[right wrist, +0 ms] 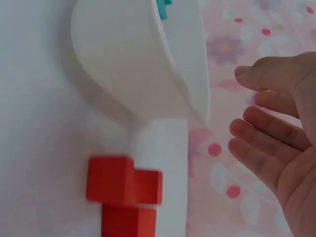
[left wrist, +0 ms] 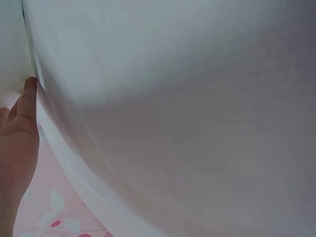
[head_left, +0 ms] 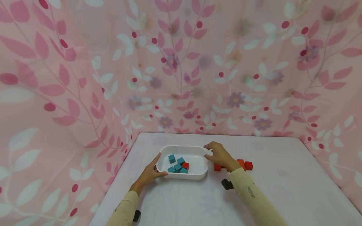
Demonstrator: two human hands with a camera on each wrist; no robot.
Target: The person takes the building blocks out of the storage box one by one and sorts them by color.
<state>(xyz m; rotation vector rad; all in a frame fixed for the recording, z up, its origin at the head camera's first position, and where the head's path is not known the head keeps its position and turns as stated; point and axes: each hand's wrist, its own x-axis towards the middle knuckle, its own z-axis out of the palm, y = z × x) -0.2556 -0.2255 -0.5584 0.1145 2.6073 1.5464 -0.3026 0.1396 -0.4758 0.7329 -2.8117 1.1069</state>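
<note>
A white rectangular dish (head_left: 181,176) lies in front of me, with several teal cubes (head_left: 172,158) and one red cube (head_left: 185,165) inside, mostly toward its left half. My left hand (head_left: 150,172) holds the dish's left end, thumb at the front edge and fingers along the side. In the left wrist view, the fingers (left wrist: 30,98) touch its pale wall. By the dish's right end is my right hand (head_left: 221,154), fingers loosely bent and spread. The right wrist view shows a gap between that hand (right wrist: 271,123) and the dish's rim (right wrist: 173,74).
Several red cubes (head_left: 248,165) sit on the white table (head_left: 181,204) right of the dish, partly hidden by my right wrist. Pink leaf-patterned curtains (head_left: 181,78) hang behind the table and at both sides.
</note>
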